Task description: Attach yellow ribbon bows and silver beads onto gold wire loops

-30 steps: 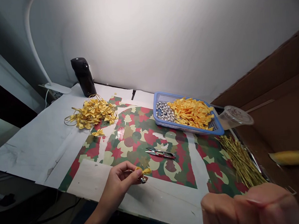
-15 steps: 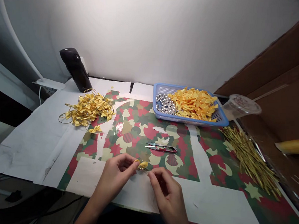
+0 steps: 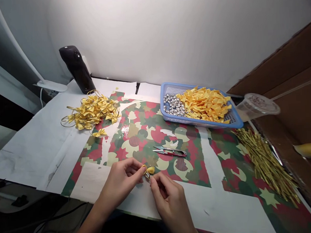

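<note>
My left hand is closed in a pinch on a small yellow ribbon bow, low over the table's front part. A shiny silver ball hangs at the bow's underside. Just right of it, my right hand is also pinched, thumb against forefinger; what lies between those tips is too small to make out. Thread snips with thin blades lie on the patterned paper beyond the hands. A single finished-looking bow rests to the left, near a heap of yellow bows on gold cord loops.
A blue basket holds silver balls and yellow ribbon pieces. Gold cords lie in a bundle at the right, by a clear plastic tub. A black bottle and a white lamp base stand back left.
My right hand has moved slightly left, closer to the bow. The silver ball now shows more plainly beneath the bow. The whole view has shifted a little.
</note>
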`<state>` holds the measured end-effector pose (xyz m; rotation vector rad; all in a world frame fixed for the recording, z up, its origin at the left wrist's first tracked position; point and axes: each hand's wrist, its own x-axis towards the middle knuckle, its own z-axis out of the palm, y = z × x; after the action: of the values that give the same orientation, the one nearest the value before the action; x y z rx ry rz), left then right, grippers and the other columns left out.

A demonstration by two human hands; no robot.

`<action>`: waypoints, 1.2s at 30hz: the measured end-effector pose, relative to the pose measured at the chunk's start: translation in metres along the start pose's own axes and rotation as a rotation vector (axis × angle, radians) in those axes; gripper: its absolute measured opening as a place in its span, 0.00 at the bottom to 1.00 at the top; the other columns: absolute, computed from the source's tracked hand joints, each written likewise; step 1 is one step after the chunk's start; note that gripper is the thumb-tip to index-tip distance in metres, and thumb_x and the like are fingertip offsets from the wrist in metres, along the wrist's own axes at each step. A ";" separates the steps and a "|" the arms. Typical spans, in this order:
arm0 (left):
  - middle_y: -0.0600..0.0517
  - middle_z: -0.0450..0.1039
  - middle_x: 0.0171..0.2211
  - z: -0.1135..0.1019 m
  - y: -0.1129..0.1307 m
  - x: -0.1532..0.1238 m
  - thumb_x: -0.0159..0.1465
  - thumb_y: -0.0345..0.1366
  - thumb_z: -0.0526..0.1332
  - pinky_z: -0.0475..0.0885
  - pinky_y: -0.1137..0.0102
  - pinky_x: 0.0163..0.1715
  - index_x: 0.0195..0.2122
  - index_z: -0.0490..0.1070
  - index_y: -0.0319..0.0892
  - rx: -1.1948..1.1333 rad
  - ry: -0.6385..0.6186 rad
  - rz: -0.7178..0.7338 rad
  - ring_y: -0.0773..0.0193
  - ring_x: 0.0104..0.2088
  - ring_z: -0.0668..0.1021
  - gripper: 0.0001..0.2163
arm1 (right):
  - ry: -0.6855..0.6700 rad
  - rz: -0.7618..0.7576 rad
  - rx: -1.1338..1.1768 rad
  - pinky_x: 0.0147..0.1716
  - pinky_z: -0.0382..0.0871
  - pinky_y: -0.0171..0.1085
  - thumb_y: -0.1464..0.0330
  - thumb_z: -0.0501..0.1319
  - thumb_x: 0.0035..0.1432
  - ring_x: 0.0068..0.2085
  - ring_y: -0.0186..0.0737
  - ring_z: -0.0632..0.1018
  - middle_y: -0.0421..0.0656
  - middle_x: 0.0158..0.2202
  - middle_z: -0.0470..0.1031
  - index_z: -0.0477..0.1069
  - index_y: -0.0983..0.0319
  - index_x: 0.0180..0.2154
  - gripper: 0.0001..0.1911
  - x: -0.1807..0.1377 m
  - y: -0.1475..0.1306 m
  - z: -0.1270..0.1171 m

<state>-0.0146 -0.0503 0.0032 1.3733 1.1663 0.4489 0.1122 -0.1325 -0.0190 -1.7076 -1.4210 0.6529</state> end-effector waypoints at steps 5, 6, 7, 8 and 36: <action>0.51 0.75 0.25 0.000 0.000 -0.001 0.60 0.41 0.61 0.72 0.72 0.27 0.29 0.74 0.39 0.024 0.007 0.020 0.63 0.27 0.77 0.10 | 0.005 0.012 -0.019 0.18 0.55 0.30 0.68 0.50 0.63 0.18 0.32 0.63 0.35 0.17 0.59 0.62 0.60 0.22 0.16 0.001 0.000 0.001; 0.51 0.75 0.24 0.000 0.000 -0.001 0.60 0.41 0.61 0.72 0.72 0.27 0.29 0.74 0.39 0.030 0.009 0.025 0.63 0.27 0.77 0.09 | 0.006 0.012 -0.020 0.18 0.55 0.30 0.68 0.50 0.63 0.18 0.32 0.63 0.35 0.17 0.59 0.61 0.60 0.22 0.16 0.001 -0.001 0.001; 0.51 0.75 0.24 0.000 0.001 -0.001 0.59 0.40 0.61 0.72 0.72 0.27 0.29 0.74 0.40 0.033 0.011 0.030 0.62 0.27 0.77 0.09 | 0.007 0.011 -0.020 0.18 0.55 0.30 0.68 0.50 0.63 0.18 0.32 0.63 0.35 0.17 0.58 0.61 0.60 0.22 0.16 0.001 -0.001 0.001; 0.52 0.75 0.24 0.000 0.001 -0.001 0.59 0.40 0.61 0.72 0.72 0.27 0.29 0.74 0.40 0.036 0.013 0.035 0.62 0.27 0.77 0.09 | 0.007 0.011 -0.019 0.18 0.55 0.30 0.68 0.50 0.63 0.18 0.32 0.63 0.35 0.17 0.58 0.61 0.60 0.22 0.16 0.001 -0.001 0.001; 0.53 0.76 0.24 0.001 -0.005 -0.007 0.61 0.38 0.60 0.72 0.73 0.28 0.29 0.73 0.41 0.114 0.005 0.138 0.63 0.27 0.78 0.07 | 0.051 -0.046 -0.117 0.17 0.55 0.30 0.70 0.49 0.63 0.17 0.32 0.62 0.34 0.17 0.56 0.55 0.58 0.22 0.16 -0.002 -0.001 0.007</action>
<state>-0.0179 -0.0577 0.0013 1.5589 1.1197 0.4897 0.1055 -0.1330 -0.0223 -1.7637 -1.4829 0.5061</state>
